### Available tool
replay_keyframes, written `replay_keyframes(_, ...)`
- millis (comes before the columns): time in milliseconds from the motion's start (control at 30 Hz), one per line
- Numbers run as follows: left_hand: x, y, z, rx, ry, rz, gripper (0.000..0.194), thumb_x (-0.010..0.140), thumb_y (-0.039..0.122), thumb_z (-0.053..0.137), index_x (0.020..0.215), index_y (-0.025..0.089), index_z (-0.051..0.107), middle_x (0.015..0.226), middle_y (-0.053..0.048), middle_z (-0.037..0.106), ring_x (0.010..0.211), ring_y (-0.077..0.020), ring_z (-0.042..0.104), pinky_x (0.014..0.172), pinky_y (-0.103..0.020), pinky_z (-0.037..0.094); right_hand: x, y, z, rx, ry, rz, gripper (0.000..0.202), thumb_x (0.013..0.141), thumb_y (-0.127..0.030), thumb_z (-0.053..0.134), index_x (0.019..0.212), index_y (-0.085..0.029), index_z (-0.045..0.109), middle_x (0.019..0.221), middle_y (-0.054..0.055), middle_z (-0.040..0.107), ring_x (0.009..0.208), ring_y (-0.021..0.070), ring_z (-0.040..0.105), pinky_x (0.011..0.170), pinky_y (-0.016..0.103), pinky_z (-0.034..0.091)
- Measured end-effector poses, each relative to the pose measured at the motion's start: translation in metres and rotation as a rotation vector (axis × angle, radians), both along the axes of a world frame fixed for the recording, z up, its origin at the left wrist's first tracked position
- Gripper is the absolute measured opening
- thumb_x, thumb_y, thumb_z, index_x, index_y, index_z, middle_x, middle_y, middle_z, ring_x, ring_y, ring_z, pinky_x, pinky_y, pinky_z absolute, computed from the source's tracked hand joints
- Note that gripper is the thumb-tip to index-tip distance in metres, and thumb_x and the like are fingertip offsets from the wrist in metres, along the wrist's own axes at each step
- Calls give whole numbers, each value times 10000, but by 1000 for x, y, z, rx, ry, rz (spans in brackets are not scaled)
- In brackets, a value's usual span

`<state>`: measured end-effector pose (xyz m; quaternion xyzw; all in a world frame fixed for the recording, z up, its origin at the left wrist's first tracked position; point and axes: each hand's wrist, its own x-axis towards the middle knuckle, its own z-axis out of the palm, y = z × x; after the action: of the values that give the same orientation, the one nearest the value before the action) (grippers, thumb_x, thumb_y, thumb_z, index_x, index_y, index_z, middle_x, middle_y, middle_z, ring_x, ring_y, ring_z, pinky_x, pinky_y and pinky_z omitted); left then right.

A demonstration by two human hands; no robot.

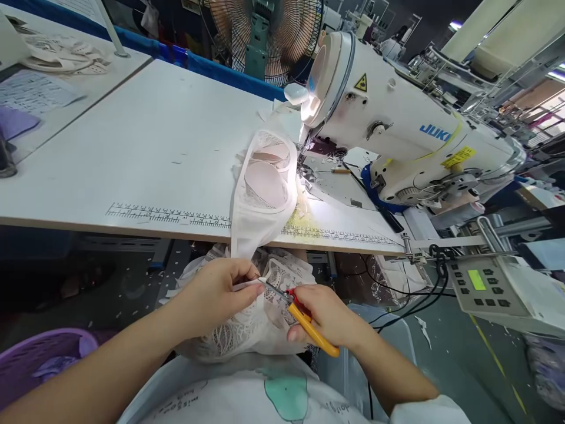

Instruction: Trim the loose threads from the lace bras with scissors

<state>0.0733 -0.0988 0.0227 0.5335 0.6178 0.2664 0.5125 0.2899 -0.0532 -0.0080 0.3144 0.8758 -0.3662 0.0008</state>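
Observation:
My left hand (223,291) pinches the narrow end of a white bra (265,182) just below the table's front edge. The bra's padded cups lie on the table beside the sewing machine's needle area. In my right hand (322,312) is a pair of small scissors (311,333) with orange handles and a red part. The scissor tips touch the fabric edge at my left fingertips; whether the blades are closed is too small to tell. More white lace fabric (233,335) hangs beneath both hands over my lap.
A white sewing machine (397,112) stands at the right of the white table (132,141), with a control box (488,285) below it. Behind is a fan (265,35). A purple basket (48,341) sits at lower left, papers (37,91) at upper left.

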Motion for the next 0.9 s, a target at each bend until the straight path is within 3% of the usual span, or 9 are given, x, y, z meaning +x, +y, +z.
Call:
replay_keyframes(300,-3,-1,-1,-94,-249,14,193,678,345,556,595,177,508,528,45,426,496,-103,353,473,-224,287,-4,-4,-8,-30,82,-10,587,734,-763,277,569,-200,282,515,-40,317,474,87,291,458,224,236)
replay_keyframes(567,-6,-2,-5,-133,-256,21,210,703,350,569,598,182,500,546,41,455,498,-107,370,479,-228,278,-5,-7,-31,35,178,-136,532,761,-656,389,518,-204,249,468,-47,281,433,74,246,422,221,198)
replay_keyframes(700,-9,-4,-6,-119,-248,55,223,728,364,562,619,180,499,525,56,407,480,-93,316,462,-222,227,-6,-4,-27,36,214,-203,526,765,-680,364,554,-207,271,486,-43,306,450,82,262,424,222,216)
replay_keyframes(900,-17,-10,-5,-65,-343,158,232,703,354,627,610,172,516,563,42,435,527,-96,349,492,-225,263,-11,-7,-16,82,241,-150,575,679,-770,409,654,-200,340,606,-19,409,519,110,354,477,241,290)
